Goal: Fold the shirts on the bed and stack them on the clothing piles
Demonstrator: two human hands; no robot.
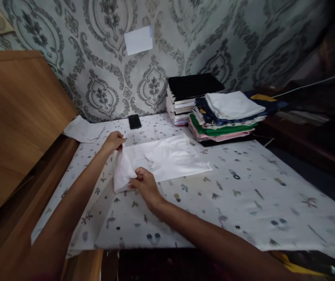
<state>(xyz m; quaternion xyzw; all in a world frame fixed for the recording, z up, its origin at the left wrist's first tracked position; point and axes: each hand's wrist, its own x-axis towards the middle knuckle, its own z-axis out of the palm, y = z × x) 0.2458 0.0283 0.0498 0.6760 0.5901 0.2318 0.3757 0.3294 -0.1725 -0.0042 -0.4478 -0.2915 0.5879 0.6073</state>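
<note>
A white garment (173, 156) lies spread on the patterned cloth, its left end lifted and partly folded over. My left hand (114, 141) pinches the far corner of that raised end. At its near corner, my right hand (145, 185) grips the fabric between thumb and fingers. The lifted edge stretches between both hands, and its near left corner droops to the cloth. A small dark outline or print shows on the garment near its middle. What kind of garment it is I cannot make out.
Behind to the right stand a stack topped with black cloth (195, 86) and a stack of folded clothes (224, 125). A black phone (135, 121) lies near the wall. White fabric (84, 129) rests beside the wooden cabinet (21, 117) at left. The patterned cloth (214, 210) covers the table.
</note>
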